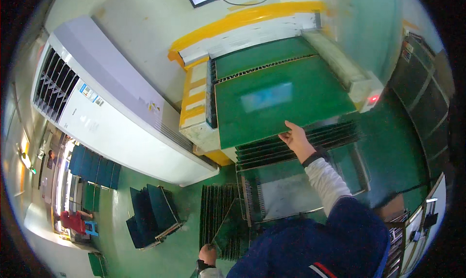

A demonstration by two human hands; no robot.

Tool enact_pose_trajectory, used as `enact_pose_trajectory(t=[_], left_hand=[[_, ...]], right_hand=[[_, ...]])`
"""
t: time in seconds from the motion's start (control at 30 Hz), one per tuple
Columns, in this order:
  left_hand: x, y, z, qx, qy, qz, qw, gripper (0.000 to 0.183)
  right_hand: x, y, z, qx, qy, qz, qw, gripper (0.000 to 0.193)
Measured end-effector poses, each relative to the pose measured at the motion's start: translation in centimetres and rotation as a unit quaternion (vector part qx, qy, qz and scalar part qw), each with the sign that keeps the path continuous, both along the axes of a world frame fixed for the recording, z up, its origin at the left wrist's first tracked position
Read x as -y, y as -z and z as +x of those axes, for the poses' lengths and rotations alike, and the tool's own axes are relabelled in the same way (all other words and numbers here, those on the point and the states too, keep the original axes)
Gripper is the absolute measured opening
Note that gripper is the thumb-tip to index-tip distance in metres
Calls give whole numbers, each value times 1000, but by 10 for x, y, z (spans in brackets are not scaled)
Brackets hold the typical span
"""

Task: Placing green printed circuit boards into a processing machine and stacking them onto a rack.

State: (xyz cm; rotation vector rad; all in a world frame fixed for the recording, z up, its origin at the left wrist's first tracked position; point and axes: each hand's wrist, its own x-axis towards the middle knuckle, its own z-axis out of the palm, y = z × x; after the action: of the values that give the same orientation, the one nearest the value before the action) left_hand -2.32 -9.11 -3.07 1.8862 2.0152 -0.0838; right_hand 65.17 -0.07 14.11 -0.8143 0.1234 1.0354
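Observation:
A flat, glossy green panel (pixel 286 103) lies on the white and yellow conveyor machine (pixel 200 135) ahead of me. My right hand (pixel 295 138) reaches forward and pinches its near edge, with finger and thumb closed there. Low on the left, my left hand (pixel 207 254) is closed at the corner of a dark, see-through sheet (pixel 229 232). That sheet stands in front of a slotted rack (pixel 211 205) of upright plates. Part of the left fingers is hidden. A second green panel (pixel 267 55) lies farther back in the machine, beyond a row of dark rollers.
A tall white air conditioner (pixel 131 103) stands to the left. Below the machine's front is a metal rack frame (pixel 286 193) with slotted sides. Another rack of dark panels (pixel 151 215) sits on the green floor. A person in red (pixel 73 222) is far left.

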Motion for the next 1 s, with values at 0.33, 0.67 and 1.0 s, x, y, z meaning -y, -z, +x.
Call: enact_pose_trajectory(t=[0.33, 0.67, 1.0], left_hand=[[8, -28, 19, 9, 45, 10, 999, 43], [2, -57, 36, -7, 23, 10, 1000, 22], [0, -60, 31, -19, 49, 33, 998, 17]], right_hand=[[-15, 7, 9, -2, -4, 12, 1000, 16], [-13, 6, -52, 46, -173, 17, 984, 23], [-125, -57, -194, 146, -355, 40, 923, 21]])
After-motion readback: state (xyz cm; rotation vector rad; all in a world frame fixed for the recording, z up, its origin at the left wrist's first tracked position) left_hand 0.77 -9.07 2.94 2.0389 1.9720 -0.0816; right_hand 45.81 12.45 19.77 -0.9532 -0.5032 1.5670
